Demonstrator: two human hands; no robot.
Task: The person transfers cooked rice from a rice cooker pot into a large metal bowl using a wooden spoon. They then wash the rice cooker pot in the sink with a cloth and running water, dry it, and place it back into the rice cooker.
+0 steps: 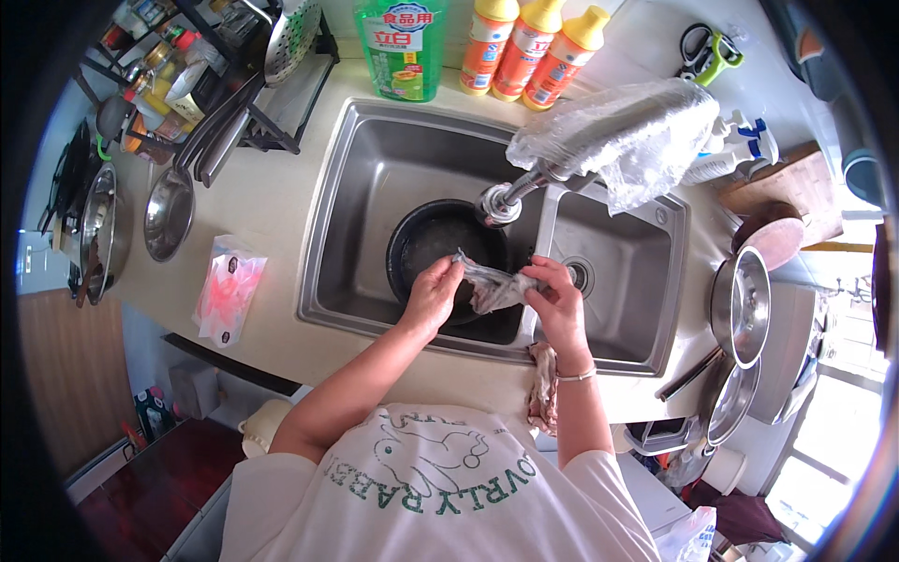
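A thin, wet-looking grey-white cloth (495,286) is stretched between my two hands above the double-bowl steel sink (358,211). My left hand (433,291) pinches its left end between thumb and fingers. At its right end, near the divider between the bowls, my right hand (555,295) grips the bunched cloth. Below the cloth, a round dark basin (435,232) stands in the larger bowl; its contents are hard to make out. The metal faucet head (499,205) hangs over the basin's right rim, with clear plastic wrapped round the faucet behind it.
A brownish rag (543,393) hangs over the counter's front edge beside my right wrist. A green detergent pouch (400,49) and yellow-capped bottles (530,56) stand behind the sink. Left are a pink-and-clear packet (230,291) and a steel bowl (168,214); steel pans (741,305) lean at right.
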